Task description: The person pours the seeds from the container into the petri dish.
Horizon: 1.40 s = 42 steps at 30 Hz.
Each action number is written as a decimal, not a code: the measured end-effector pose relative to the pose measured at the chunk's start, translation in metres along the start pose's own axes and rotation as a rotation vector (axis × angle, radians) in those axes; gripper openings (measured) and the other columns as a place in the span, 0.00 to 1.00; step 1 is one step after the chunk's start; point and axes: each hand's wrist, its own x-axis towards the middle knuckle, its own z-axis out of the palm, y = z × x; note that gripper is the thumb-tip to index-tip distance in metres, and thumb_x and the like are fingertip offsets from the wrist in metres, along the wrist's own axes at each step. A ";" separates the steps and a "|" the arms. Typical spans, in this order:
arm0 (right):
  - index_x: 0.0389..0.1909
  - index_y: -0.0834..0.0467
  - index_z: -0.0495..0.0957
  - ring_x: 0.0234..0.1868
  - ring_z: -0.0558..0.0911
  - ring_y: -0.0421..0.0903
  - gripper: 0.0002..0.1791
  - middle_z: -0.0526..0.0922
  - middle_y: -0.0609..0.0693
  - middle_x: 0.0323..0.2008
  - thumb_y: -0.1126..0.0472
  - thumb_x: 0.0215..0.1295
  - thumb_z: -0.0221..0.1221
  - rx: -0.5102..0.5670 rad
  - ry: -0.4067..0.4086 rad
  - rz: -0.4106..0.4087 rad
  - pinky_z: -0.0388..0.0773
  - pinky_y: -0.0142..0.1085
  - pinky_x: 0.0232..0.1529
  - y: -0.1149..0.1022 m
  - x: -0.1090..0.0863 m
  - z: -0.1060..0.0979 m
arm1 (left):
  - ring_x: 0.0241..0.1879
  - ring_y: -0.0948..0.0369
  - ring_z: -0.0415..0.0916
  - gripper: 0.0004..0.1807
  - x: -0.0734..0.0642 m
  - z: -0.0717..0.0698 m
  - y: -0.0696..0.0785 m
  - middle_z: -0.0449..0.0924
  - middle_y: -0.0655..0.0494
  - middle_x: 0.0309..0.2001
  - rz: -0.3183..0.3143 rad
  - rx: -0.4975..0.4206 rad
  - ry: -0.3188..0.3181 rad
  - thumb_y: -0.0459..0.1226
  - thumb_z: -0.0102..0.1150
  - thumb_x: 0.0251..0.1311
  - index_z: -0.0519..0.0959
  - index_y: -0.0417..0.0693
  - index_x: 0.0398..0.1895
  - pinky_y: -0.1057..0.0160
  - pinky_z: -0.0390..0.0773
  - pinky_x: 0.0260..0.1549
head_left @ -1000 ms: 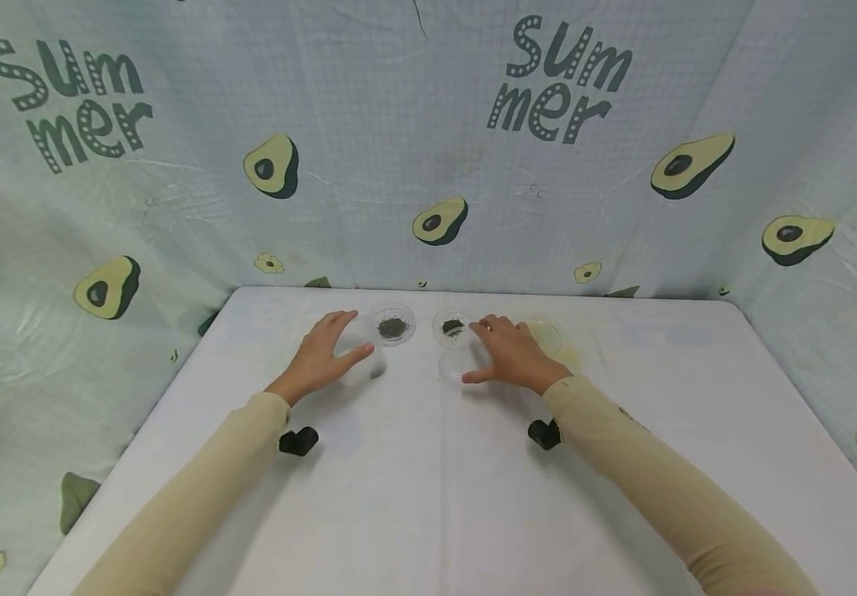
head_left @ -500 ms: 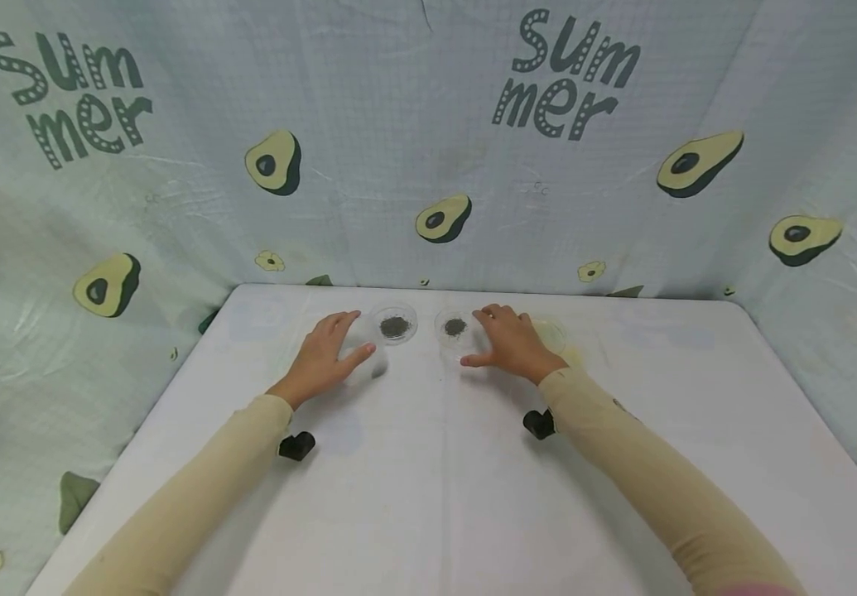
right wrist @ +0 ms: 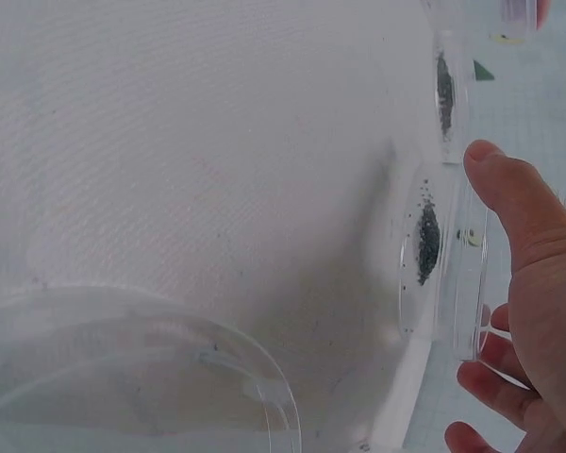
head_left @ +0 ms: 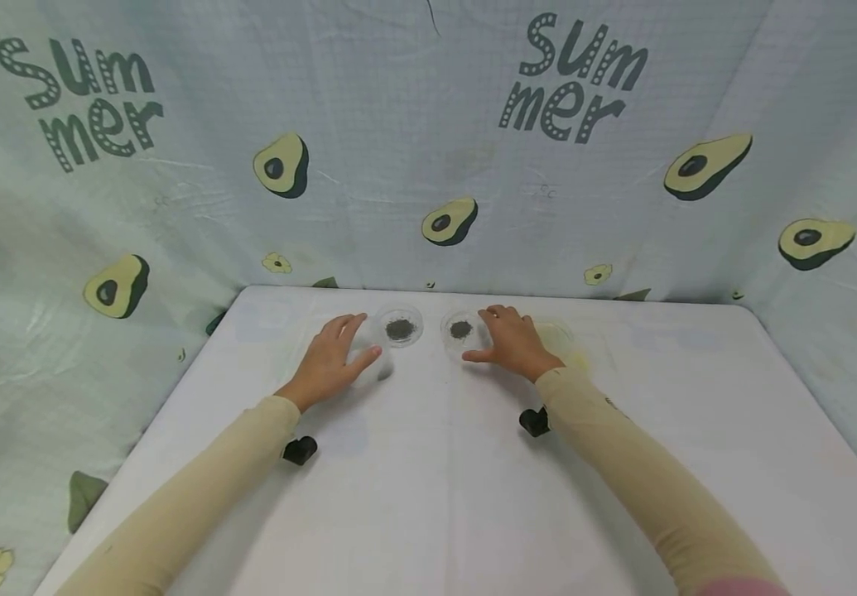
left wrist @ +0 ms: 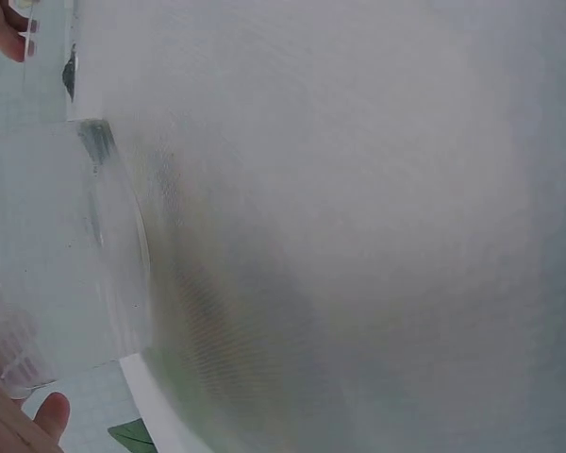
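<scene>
My left hand (head_left: 326, 364) is at the left, thumb and fingers spread around a clear round plastic container (left wrist: 66, 255). In the head view that container is almost invisible. Just right of it lies a clear petri dish (right wrist: 449, 151) with dark granules (head_left: 400, 330). A second petri dish (right wrist: 410, 311) holds a smaller heap of dark granules (head_left: 461, 329). Beside and partly over this one, my right hand (head_left: 513, 343) holds a clear petri dish lid (right wrist: 470, 274) between thumb and fingers. Whether the lid touches the dish, I cannot tell.
A clear dish with a yellowish tint (head_left: 553, 331) lies behind my right hand, its curved rim (right wrist: 264, 363) large in the right wrist view. All stands near the far edge of the white table (head_left: 398, 497), before a patterned cloth wall (head_left: 368, 182).
My right hand has moved slightly away from me, bringing the lid from the near side of the second dish closer over it. The left hand has hardly moved. The head view has shifted a little.
</scene>
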 end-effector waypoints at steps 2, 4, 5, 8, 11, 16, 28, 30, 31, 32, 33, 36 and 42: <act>0.68 0.61 0.66 0.67 0.66 0.57 0.50 0.68 0.60 0.67 0.35 0.51 0.66 -0.002 0.002 0.001 0.66 0.56 0.64 -0.001 0.002 0.001 | 0.67 0.43 0.61 0.38 0.000 -0.001 0.000 0.62 0.40 0.67 0.006 0.003 0.005 0.56 0.51 0.66 0.58 0.45 0.73 0.39 0.63 0.64; 0.68 0.61 0.65 0.67 0.66 0.57 0.50 0.68 0.60 0.67 0.35 0.51 0.66 0.003 0.004 0.002 0.66 0.56 0.64 -0.002 0.005 0.003 | 0.67 0.43 0.61 0.38 -0.001 -0.001 0.000 0.62 0.40 0.67 0.009 0.007 0.005 0.56 0.51 0.66 0.58 0.45 0.73 0.39 0.63 0.64; 0.68 0.61 0.65 0.67 0.67 0.58 0.50 0.68 0.60 0.67 0.35 0.51 0.66 0.005 0.005 0.001 0.66 0.56 0.64 -0.002 0.006 0.004 | 0.67 0.43 0.61 0.38 -0.001 -0.002 0.000 0.62 0.40 0.68 0.010 0.010 0.003 0.56 0.51 0.66 0.58 0.45 0.73 0.39 0.63 0.64; 0.68 0.60 0.65 0.67 0.67 0.58 0.50 0.68 0.60 0.67 0.35 0.51 0.66 0.012 0.007 0.002 0.65 0.56 0.64 -0.002 0.008 0.007 | 0.68 0.43 0.60 0.38 -0.001 -0.002 0.000 0.61 0.40 0.68 0.006 0.024 -0.008 0.56 0.50 0.67 0.57 0.46 0.73 0.39 0.63 0.65; 0.68 0.59 0.65 0.67 0.67 0.58 0.49 0.69 0.60 0.66 0.36 0.51 0.67 0.023 0.008 0.007 0.65 0.56 0.64 -0.003 0.010 0.010 | 0.68 0.43 0.60 0.38 -0.001 -0.002 0.000 0.61 0.40 0.69 0.000 0.031 -0.016 0.57 0.49 0.67 0.57 0.46 0.73 0.39 0.63 0.65; 0.68 0.59 0.65 0.67 0.66 0.58 0.48 0.67 0.59 0.67 0.36 0.52 0.67 0.034 0.007 0.018 0.64 0.56 0.65 -0.003 0.014 0.014 | 0.68 0.44 0.60 0.39 -0.001 0.001 -0.001 0.61 0.41 0.69 -0.012 0.034 -0.015 0.57 0.49 0.66 0.57 0.46 0.73 0.40 0.63 0.66; 0.69 0.60 0.65 0.68 0.65 0.59 0.48 0.67 0.60 0.68 0.37 0.54 0.66 0.016 -0.013 0.028 0.64 0.57 0.66 -0.005 0.020 0.010 | 0.69 0.45 0.59 0.38 -0.002 -0.002 -0.001 0.61 0.42 0.68 0.017 0.023 -0.015 0.57 0.49 0.67 0.57 0.48 0.74 0.41 0.62 0.66; 0.69 0.60 0.65 0.68 0.65 0.60 0.47 0.67 0.61 0.67 0.37 0.54 0.66 0.018 -0.020 0.029 0.64 0.58 0.65 -0.006 0.020 0.010 | 0.69 0.45 0.59 0.38 -0.002 -0.002 0.000 0.61 0.42 0.68 0.018 0.024 -0.014 0.56 0.49 0.67 0.56 0.48 0.74 0.41 0.62 0.66; 0.69 0.60 0.65 0.68 0.65 0.60 0.47 0.67 0.61 0.68 0.37 0.54 0.66 0.018 -0.026 0.032 0.64 0.58 0.66 -0.006 0.020 0.010 | 0.69 0.45 0.59 0.38 -0.002 -0.002 0.000 0.61 0.42 0.68 0.017 0.023 -0.016 0.56 0.49 0.67 0.56 0.48 0.74 0.41 0.62 0.66; 0.69 0.60 0.65 0.68 0.65 0.60 0.47 0.67 0.61 0.68 0.37 0.54 0.66 0.019 -0.034 0.034 0.64 0.58 0.66 -0.007 0.020 0.010 | 0.69 0.45 0.59 0.38 -0.002 -0.002 0.001 0.61 0.42 0.69 0.015 0.022 -0.018 0.56 0.49 0.67 0.56 0.48 0.74 0.41 0.62 0.66; 0.69 0.60 0.64 0.68 0.65 0.60 0.47 0.67 0.61 0.68 0.38 0.54 0.66 0.019 -0.040 0.035 0.63 0.58 0.66 -0.007 0.020 0.010 | 0.69 0.45 0.59 0.38 -0.002 -0.002 0.001 0.60 0.42 0.69 0.013 0.021 -0.021 0.56 0.49 0.67 0.56 0.48 0.74 0.40 0.62 0.66; 0.69 0.60 0.64 0.68 0.65 0.61 0.47 0.66 0.62 0.68 0.38 0.55 0.65 0.022 -0.059 0.040 0.62 0.60 0.67 -0.009 0.020 0.010 | 0.69 0.45 0.58 0.38 -0.002 -0.002 0.001 0.60 0.42 0.69 0.008 0.016 -0.029 0.57 0.49 0.67 0.56 0.48 0.74 0.40 0.62 0.66; 0.70 0.58 0.62 0.68 0.65 0.60 0.47 0.65 0.61 0.68 0.37 0.56 0.64 0.049 -0.051 0.041 0.62 0.60 0.67 -0.009 0.020 0.009 | 0.69 0.44 0.58 0.38 -0.002 -0.002 -0.001 0.59 0.42 0.69 0.003 0.020 -0.029 0.57 0.48 0.67 0.56 0.47 0.74 0.40 0.61 0.66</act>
